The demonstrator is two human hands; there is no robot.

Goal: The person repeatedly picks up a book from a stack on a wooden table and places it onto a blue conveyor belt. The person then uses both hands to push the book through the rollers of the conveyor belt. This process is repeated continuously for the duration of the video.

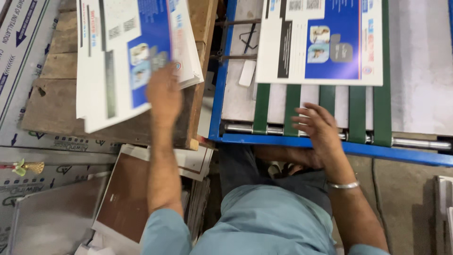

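Observation:
My left hand (163,93) lies flat on a stack of printed blue-and-white sheets (123,52) that rests on a wooden board (56,94); the hand is blurred. My right hand (315,126) hovers with spread fingers over the green belts (292,108) of a blue-framed conveyor (283,140), holding nothing. One printed sheet (321,40) lies on the belts just beyond that hand. A metal bangle (343,185) circles my right wrist.
A steel roller (415,142) runs along the conveyor's near end. Brown-and-white boards (127,198) and cardboard (19,56) lie on the floor at left, with a small gold bell-shaped object (29,167). My lap in teal cloth (264,222) fills the bottom centre.

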